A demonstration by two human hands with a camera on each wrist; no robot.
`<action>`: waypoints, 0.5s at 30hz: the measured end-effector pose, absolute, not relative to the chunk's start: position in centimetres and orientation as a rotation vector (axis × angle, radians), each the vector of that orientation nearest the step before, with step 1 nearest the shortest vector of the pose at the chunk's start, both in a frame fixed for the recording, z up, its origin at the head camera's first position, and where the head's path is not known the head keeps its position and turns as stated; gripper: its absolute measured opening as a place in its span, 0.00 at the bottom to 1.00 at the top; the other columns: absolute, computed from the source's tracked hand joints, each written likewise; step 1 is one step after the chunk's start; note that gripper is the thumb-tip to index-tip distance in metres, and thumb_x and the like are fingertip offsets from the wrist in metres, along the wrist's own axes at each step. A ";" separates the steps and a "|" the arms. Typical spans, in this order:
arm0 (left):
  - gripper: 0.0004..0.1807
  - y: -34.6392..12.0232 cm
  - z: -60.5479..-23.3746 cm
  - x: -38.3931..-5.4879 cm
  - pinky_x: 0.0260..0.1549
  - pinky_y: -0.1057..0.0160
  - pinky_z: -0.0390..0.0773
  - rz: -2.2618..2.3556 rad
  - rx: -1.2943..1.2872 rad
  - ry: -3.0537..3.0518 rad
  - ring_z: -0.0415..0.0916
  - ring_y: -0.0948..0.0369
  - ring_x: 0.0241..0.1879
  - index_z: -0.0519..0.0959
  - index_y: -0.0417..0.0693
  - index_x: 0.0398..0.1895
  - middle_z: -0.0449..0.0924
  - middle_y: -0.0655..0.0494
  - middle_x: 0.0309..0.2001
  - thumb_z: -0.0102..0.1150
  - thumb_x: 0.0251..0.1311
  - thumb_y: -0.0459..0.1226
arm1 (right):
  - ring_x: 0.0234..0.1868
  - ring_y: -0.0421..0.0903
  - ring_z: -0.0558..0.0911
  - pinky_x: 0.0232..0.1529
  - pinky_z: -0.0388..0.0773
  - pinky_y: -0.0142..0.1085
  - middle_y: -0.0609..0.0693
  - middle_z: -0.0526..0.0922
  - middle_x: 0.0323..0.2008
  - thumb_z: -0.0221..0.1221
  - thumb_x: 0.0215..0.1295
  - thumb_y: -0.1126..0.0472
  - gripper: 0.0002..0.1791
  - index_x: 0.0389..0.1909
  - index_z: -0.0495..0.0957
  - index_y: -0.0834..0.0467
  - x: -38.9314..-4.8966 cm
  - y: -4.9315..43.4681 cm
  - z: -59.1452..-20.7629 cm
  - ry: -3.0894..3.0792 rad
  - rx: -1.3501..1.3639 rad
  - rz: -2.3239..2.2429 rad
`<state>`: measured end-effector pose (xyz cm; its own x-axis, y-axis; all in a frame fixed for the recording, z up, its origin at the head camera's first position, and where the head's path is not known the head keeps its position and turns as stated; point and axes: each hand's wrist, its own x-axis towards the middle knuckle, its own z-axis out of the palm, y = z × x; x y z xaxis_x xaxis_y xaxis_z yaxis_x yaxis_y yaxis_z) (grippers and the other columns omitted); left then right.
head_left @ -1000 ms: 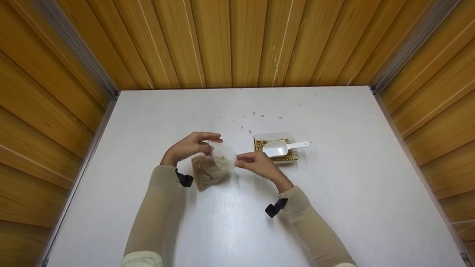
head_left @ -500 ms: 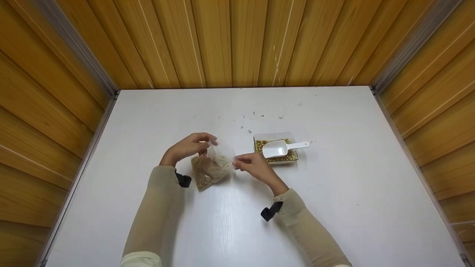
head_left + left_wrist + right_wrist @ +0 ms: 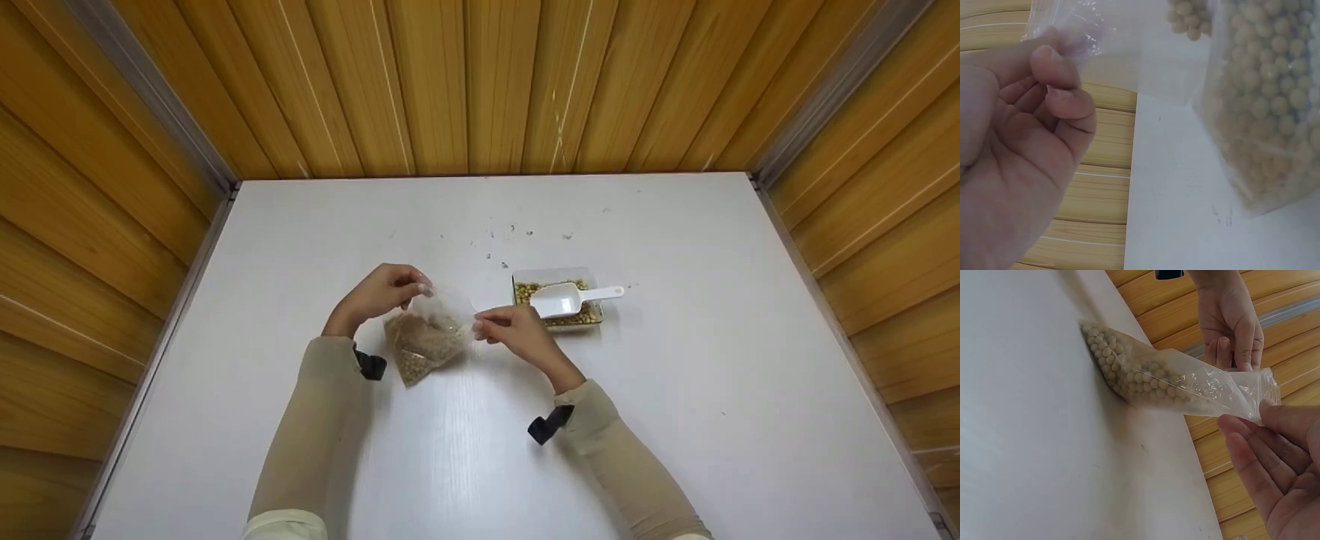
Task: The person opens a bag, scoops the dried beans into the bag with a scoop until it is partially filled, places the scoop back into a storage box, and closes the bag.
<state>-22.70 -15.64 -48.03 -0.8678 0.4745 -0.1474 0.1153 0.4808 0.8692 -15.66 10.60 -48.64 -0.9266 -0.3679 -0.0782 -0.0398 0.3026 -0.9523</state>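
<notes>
A clear zip-lock bag (image 3: 424, 349) holds many pale round beans in its lower part, its bottom close over the white table. My left hand (image 3: 382, 291) pinches one upper corner of the bag between thumb and fingertips. At the opposite corner, my right hand (image 3: 519, 331) pinches the bag's top edge. Between the hands the bag's upper part is drawn nearly flat, as the right wrist view shows along the zip strip (image 3: 1269, 388). Beans (image 3: 1269, 84) press against the plastic in the left wrist view.
Right of the bag stands a clear rectangular box (image 3: 551, 274) of yellowish beans, with a white scoop (image 3: 559, 301) lying across it, handle to the right. Small dark specks (image 3: 529, 232) dot the table (image 3: 675, 247) behind. Wood-panelled walls (image 3: 495, 90) enclose the back and sides.
The bag's mouth was rounded and wide; it is now narrowed and flatter. My left fingers have drawn together at the bag's corner, and my right hand has shifted slightly left.
</notes>
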 end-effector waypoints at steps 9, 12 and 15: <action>0.14 -15.6 -47.7 -22.5 0.25 0.66 0.67 1.423 0.531 2.380 0.66 0.59 0.22 0.81 0.39 0.46 0.84 0.44 0.43 0.52 0.68 0.39 | 0.40 0.58 0.85 0.43 0.82 0.41 0.67 0.85 0.38 0.58 0.65 0.66 0.15 0.47 0.80 0.72 -16.5 11.2 -48.4 2.317 -0.410 -1.697; 0.15 -15.6 -47.6 -22.5 0.24 0.66 0.67 1.442 0.544 2.383 0.65 0.64 0.21 0.81 0.37 0.47 0.84 0.42 0.43 0.53 0.68 0.39 | 0.38 0.52 0.86 0.41 0.82 0.37 0.64 0.86 0.37 0.59 0.65 0.64 0.15 0.47 0.81 0.70 -17.4 11.6 -49.4 2.339 -0.417 -1.690; 0.13 -15.5 -47.4 -22.4 0.23 0.66 0.66 1.458 0.531 2.386 0.64 0.62 0.21 0.82 0.41 0.45 0.83 0.39 0.42 0.53 0.68 0.40 | 0.37 0.49 0.86 0.40 0.82 0.35 0.62 0.86 0.37 0.59 0.65 0.63 0.15 0.48 0.82 0.68 -17.8 11.9 -49.5 2.377 -0.428 -1.662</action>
<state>-22.40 -15.55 -47.39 -0.8884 0.4554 -0.0575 0.1567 0.4186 0.8946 -17.85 11.94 -49.47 -0.9358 -0.3524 -0.0052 -0.1161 0.3222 -0.9395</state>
